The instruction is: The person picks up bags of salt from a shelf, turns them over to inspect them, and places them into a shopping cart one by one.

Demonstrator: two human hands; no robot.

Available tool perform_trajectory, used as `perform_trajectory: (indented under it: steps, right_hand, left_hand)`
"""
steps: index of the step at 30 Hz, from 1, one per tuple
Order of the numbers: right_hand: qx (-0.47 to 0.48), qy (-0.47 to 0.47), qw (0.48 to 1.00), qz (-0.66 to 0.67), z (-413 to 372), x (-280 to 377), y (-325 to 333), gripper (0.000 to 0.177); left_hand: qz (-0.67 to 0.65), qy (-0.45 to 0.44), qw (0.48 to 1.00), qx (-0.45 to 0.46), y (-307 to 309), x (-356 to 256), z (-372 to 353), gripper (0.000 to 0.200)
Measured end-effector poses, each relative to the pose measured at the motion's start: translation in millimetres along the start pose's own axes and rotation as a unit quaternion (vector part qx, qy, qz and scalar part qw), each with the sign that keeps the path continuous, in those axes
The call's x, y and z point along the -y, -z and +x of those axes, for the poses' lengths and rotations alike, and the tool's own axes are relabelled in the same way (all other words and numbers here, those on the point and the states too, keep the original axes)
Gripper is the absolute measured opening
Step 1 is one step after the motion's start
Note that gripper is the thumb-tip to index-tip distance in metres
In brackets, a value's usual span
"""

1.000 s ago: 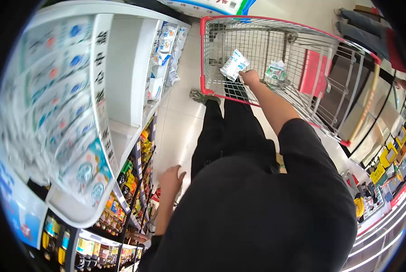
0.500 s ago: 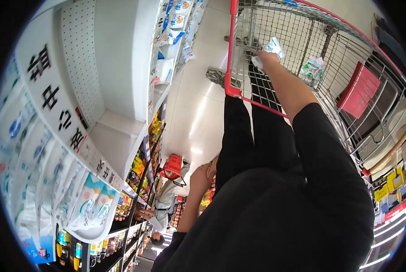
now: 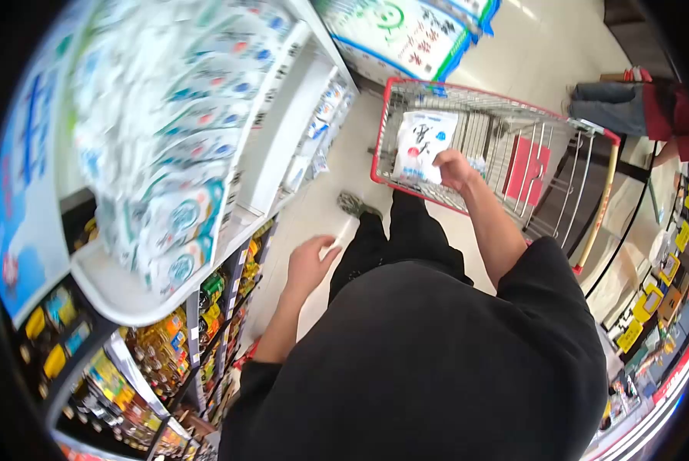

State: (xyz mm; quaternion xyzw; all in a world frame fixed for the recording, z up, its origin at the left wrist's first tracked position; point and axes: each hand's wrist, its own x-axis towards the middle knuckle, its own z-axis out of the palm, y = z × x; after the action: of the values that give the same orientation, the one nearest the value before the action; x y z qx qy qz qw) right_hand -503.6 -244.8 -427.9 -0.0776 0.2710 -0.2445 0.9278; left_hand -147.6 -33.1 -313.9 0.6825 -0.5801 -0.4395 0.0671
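— Where is the white bag (image 3: 423, 144)?
— In the right hand (image 3: 453, 169). Its grip is clenched on the bag's right edge and holds the bag upright inside the red rim of the shopping cart (image 3: 380, 138), at the left end.
— And the left hand (image 3: 310, 265)?
— Its grip is released, fingers spread and holding nothing, above the floor just right of the shelf (image 3: 125, 303) stacked with blue-and-white packets (image 3: 177, 223).
— Anything else?
— Bottles (image 3: 156, 357) line the rack below, and another person (image 3: 629, 107) stands at the far right.
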Motion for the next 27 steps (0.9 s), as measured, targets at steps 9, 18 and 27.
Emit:
perform_trajectory:
  steps: [9, 18, 27]
  right_hand:
    - [0.244, -0.122, 0.957, -0.094, -18, -62, -248, 0.082]
    - [0.113, 0.047, 0.895, -0.429, -15, -168, -277, 0.068]
    - [0.150, 0.174, 0.875, -0.425, -42, -133, -311, 0.040]
  left_hand:
    - [-0.452, -0.148, 0.876, -0.075, 147, -101, 1, 0.031]
    - [-0.476, -0.098, 0.801, -0.350, 122, -9, -98, 0.012]
    - [-0.530, -0.092, 0.749, -0.387, 160, -71, -93, 0.024]
